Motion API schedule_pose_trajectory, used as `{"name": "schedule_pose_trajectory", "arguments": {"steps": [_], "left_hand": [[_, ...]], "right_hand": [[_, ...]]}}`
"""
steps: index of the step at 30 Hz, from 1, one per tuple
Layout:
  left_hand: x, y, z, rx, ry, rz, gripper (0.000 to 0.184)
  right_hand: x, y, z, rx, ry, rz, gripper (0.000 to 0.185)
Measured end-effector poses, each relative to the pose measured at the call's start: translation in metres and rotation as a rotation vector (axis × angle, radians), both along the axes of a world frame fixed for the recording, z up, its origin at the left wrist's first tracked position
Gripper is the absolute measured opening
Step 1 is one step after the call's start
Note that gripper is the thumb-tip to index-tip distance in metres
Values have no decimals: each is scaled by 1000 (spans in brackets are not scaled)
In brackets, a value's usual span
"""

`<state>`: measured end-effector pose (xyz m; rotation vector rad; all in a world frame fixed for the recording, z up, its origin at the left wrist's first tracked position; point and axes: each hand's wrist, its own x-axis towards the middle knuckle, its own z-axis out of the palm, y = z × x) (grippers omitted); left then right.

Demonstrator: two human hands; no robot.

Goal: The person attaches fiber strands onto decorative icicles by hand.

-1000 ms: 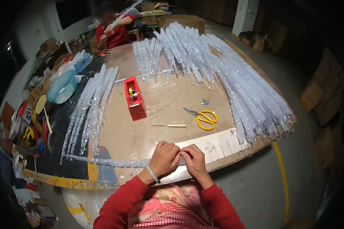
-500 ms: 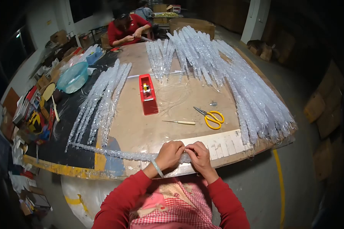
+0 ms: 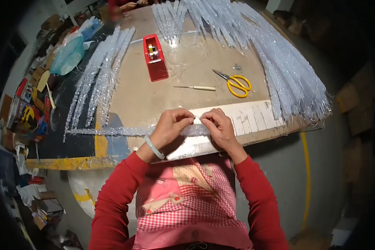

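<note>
Near the table's front edge, my left hand (image 3: 171, 126) has thumb and fingers pinched together. My right hand (image 3: 219, 127) pinches too, a short gap to its right. What each pinch holds is too small to make out. A glittery clear strip (image 3: 112, 131) runs from the left end of the table, passes behind my left wrist and shows again between the hands. Under them is a white marked board (image 3: 250, 118). Beyond my hands lie an awl with a pale handle (image 3: 202, 88), yellow-handled scissors (image 3: 237, 85) and a red tape dispenser (image 3: 156, 60).
Glittery strips are piled at the right (image 3: 285, 75), with more bundles at the back and at the left (image 3: 100, 71). Past the left side are a teal basin (image 3: 68, 56) and clutter. At the far end, another person's red sleeves and hands (image 3: 131, 6) show.
The view has tilted down, so the table appears higher. My hands have moved slightly apart, opening a small gap between the fingertips. Only part of the other person still shows.
</note>
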<state>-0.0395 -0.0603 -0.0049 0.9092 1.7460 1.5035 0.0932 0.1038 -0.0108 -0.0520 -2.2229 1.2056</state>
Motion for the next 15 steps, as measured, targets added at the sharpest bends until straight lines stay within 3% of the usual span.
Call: {"name": "schedule_pose_trajectory", "arguments": {"steps": [4,8,10,15], "left_hand": [[6,-1,8,-48,159,6,13],[10,-1,2,39,119,61,12],[13,0,1,81,276,98,11],[18,3,-3,92,381,146,9]], "right_hand": [[0,2,1,93,7,8,6],[-2,-5,4,117,35,-19,7],[-1,-10,5,-274,-171,32,9],[-5,-9,2,-14,-117,-32,10]]}}
